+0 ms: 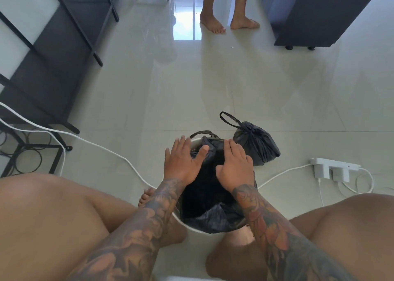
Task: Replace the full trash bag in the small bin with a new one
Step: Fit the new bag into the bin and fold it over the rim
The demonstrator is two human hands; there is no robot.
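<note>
The small bin (193, 227) sits on the floor between your knees, lined with a new black bag (213, 216). Your left hand (181, 163) and right hand (233, 167) lie flat on it, fingers straight. The tied full bag (255, 146) rests just beyond.

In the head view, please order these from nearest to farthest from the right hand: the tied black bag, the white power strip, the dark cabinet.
From the right hand:
1. Tied black bag, on the floor just beyond the hand, slightly right.
2. White power strip, on the floor further right.
3. Dark cabinet, far across the room, upper right.
</note>
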